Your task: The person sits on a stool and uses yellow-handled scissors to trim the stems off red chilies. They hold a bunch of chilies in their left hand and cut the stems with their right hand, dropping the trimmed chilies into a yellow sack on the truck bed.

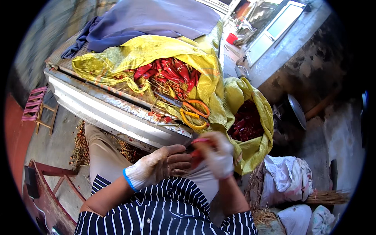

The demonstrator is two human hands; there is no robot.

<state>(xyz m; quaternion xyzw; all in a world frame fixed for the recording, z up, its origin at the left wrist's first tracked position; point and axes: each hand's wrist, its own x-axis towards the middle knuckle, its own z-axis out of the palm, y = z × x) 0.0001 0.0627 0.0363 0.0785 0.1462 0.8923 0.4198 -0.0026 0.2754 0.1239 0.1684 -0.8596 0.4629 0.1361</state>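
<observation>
My left hand [161, 166], in a white knit glove with a blue cuff, is held open over my lap, its fingers stretched towards the right hand. Blurred by motion, my gloved right hand [218, 155] grips a red dried chili pepper [196, 157]; how many it holds I cannot tell. Ahead, a yellow woven sack [129, 55] lies on the table with its mouth spread around red chili peppers [173, 70]. Scissors with orange and yellow handles [192, 110] rest by the table's near corner. To the right, a second yellow sack [265, 114] stands open with dark red peppers [246, 123] inside.
The table's worn white edge [117, 107] runs just ahead of my knees. A purple-grey cloth [158, 17] covers its far side. White sacks [282, 182] sit at lower right, a folding stool [35, 104] at left, and a reddish wooden chair [55, 191] at lower left. Plant scraps [80, 147] litter the floor.
</observation>
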